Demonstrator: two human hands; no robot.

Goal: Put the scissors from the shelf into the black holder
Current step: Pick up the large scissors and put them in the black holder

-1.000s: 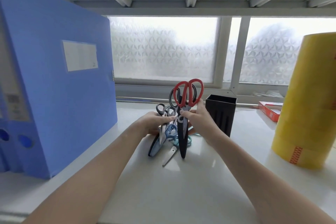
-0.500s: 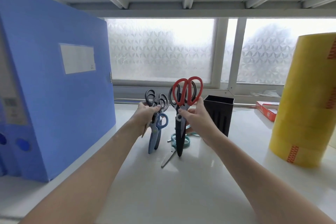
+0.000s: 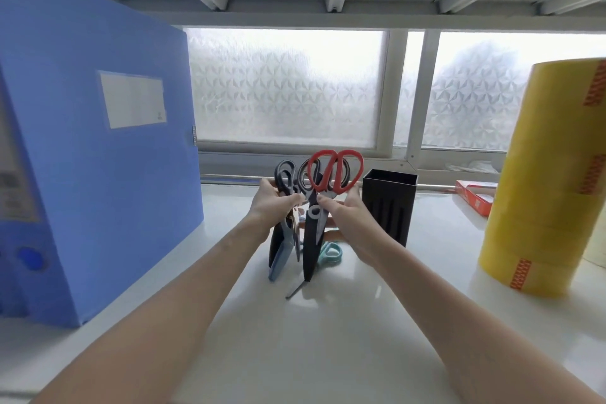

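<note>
My right hand [image 3: 344,210] grips red-handled scissors [image 3: 336,170] together with a black-handled pair in a black sheath [image 3: 310,246], both upright with tips on the white shelf [image 3: 328,338]. My left hand [image 3: 272,203] holds a dark-handled pair with a blue sheath [image 3: 282,249], also upright, just left of them. A teal-handled pair [image 3: 331,252] lies flat on the shelf behind the held ones, its blade tip pointing toward me. The black holder [image 3: 390,207] stands just right of my right hand, its top open.
A big blue file box [image 3: 98,174] stands at the left. A tall stack of yellow tape rolls [image 3: 551,180] fills the right side. A red-and-white box [image 3: 475,195] lies at the back right. A frosted window runs behind the shelf, with another shelf overhead.
My left hand has lifted its scissors upright off the shelf and brought them close beside the red pair. My right hand has stayed nearly in place.
</note>
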